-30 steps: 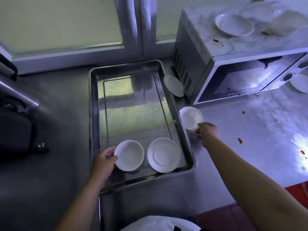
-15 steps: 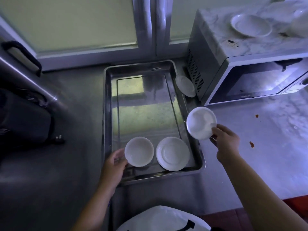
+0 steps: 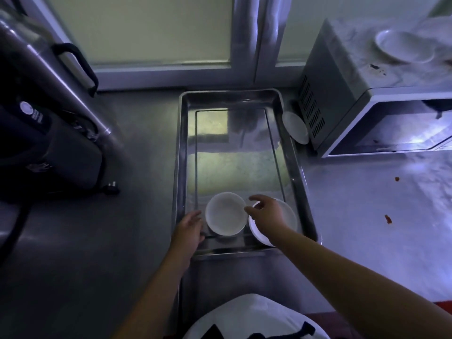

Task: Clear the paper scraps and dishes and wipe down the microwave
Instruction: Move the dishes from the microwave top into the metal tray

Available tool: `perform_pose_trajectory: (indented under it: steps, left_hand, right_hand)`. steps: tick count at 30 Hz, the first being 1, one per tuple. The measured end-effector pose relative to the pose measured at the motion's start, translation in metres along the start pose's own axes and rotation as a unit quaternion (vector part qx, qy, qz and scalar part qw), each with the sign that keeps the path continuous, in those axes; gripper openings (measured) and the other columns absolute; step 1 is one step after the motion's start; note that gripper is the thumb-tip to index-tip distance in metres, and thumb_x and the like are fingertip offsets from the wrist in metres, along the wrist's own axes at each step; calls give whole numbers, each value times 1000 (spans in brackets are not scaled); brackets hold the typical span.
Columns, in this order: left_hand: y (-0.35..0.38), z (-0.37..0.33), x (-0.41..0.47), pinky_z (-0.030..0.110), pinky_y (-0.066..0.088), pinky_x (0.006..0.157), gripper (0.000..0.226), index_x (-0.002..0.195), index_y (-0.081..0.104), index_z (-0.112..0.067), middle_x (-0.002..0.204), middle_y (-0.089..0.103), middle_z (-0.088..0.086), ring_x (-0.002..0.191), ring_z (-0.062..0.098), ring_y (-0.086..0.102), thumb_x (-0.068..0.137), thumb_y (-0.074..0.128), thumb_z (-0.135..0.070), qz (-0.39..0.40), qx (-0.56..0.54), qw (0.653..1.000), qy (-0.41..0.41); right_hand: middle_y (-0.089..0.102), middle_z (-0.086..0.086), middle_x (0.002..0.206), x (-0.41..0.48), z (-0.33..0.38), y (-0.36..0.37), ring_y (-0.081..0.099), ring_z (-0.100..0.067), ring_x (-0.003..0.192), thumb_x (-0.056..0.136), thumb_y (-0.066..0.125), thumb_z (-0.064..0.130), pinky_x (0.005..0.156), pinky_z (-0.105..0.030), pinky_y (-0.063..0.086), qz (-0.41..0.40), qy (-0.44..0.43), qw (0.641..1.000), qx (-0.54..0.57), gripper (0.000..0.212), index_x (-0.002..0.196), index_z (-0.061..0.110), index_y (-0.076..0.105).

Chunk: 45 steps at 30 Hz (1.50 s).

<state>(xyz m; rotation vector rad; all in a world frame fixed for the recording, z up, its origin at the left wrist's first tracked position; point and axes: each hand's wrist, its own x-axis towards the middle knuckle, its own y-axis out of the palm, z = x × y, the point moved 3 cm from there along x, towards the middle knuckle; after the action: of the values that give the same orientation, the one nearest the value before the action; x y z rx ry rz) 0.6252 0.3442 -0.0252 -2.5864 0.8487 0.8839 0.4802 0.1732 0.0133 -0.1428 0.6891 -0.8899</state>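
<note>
A steel tray [image 3: 179,167] lies on the counter. In its near end sits a white bowl [image 3: 226,214], with a white plate [image 3: 291,216] to its right. My left hand [image 3: 189,227] rests at the bowl's left side, fingers apart, holding nothing. My right hand [image 3: 265,212] hovers over the plate with its fingertips spread at the bowl's right rim. A small plate [image 3: 296,127] leans between the tray and the microwave [image 3: 342,94]. More white dishes [image 3: 401,48] sit on the microwave's stained top.
Red scraps [image 3: 387,218] lie on the counter at the right. A dark appliance [image 3: 49,143] with a loose plug [image 3: 111,188] stands at the left. A white bag [image 3: 254,319] is at the bottom edge. Windows run behind the tray.
My right hand carried a white bowl from beside the tray into it and let go by the first bowl. My left hand has come off the bowl's rim.
</note>
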Motion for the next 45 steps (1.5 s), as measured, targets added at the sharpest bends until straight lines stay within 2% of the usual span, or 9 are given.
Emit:
perform_pose_trajectory:
  steps: [4, 6, 17, 23, 28, 34, 38, 42, 45]
  left_hand:
    - [0, 2, 6, 39, 59, 79, 30, 117, 65, -27, 111, 69, 1, 93, 18, 67, 93, 59, -12, 18, 24, 999, 28]
    - [2, 1, 9, 38, 60, 81, 34, 117, 66, -30, 109, 71, -6, 94, 15, 69, 90, 61, -9, 27, 52, 997, 54]
    - [6, -1, 12, 48, 61, 81, 52, 130, 61, -34, 104, 70, -8, 99, 20, 67, 86, 63, -6, 26, 114, 987, 110]
    - [8, -10, 6, 46, 60, 84, 56, 127, 63, -33, 107, 72, -4, 102, 18, 67, 83, 65, 1, 51, 155, 976, 140]
    - [12, -12, 2, 32, 56, 71, 59, 130, 62, -28, 99, 73, -1, 98, 21, 68, 81, 66, 5, 63, 164, 971, 161]
    - [13, -9, 5, 51, 58, 86, 68, 136, 57, -21, 112, 69, 9, 106, 28, 64, 78, 65, 14, 72, 151, 977, 131]
    - [12, -23, 1, 36, 55, 81, 58, 135, 56, -22, 117, 61, 2, 106, 23, 61, 83, 66, 2, 34, 169, 978, 117]
    - [30, -66, 2, 32, 52, 83, 31, 119, 65, -24, 108, 64, -2, 97, 18, 62, 89, 64, -15, 15, 244, 953, 180]
    - [73, -102, 15, 20, 45, 66, 17, 103, 70, -26, 91, 67, -8, 81, 5, 62, 91, 62, -17, 76, 244, 948, 190]
  right_hand:
    - [69, 1, 97, 0, -14, 6, 65, -15, 86, 89, 68, 15, 63, -11, 40, -4, -16, 998, -55, 28, 115, 25, 69]
    - [70, -2, 101, -1, -20, 14, 65, -17, 81, 90, 61, 10, 60, -14, 43, -5, -14, 998, -63, 34, 120, 24, 68]
    - [68, 10, 91, 0, -27, 29, 66, -19, 83, 83, 58, 4, 78, -38, 57, -73, -3, 996, -43, 39, 107, 33, 70]
    - [68, 5, 101, 0, -22, 33, 64, -20, 92, 85, 49, 7, 81, -34, 53, -57, -42, 992, -103, 51, 123, 36, 67]
    - [67, 3, 110, 7, -17, 34, 62, -20, 100, 91, 49, 8, 82, -28, 48, -43, -46, 988, -141, 49, 129, 34, 65]
    - [64, 4, 100, 10, -15, 25, 63, -21, 93, 92, 52, 7, 85, -35, 53, -17, -28, 995, -93, 45, 124, 34, 68]
    - [64, 6, 99, 7, -8, 13, 61, -9, 79, 91, 60, 12, 64, -8, 43, 1, -44, 997, -67, 40, 125, 33, 64]
    - [73, 3, 90, 4, -6, -31, 69, -14, 80, 90, 62, 12, 77, -30, 53, -20, -39, 999, 8, 21, 101, 28, 71]
    - [72, -8, 83, 6, -12, -77, 66, -18, 65, 90, 63, 2, 65, -30, 51, -45, -20, 996, 79, 18, 89, 18, 72]
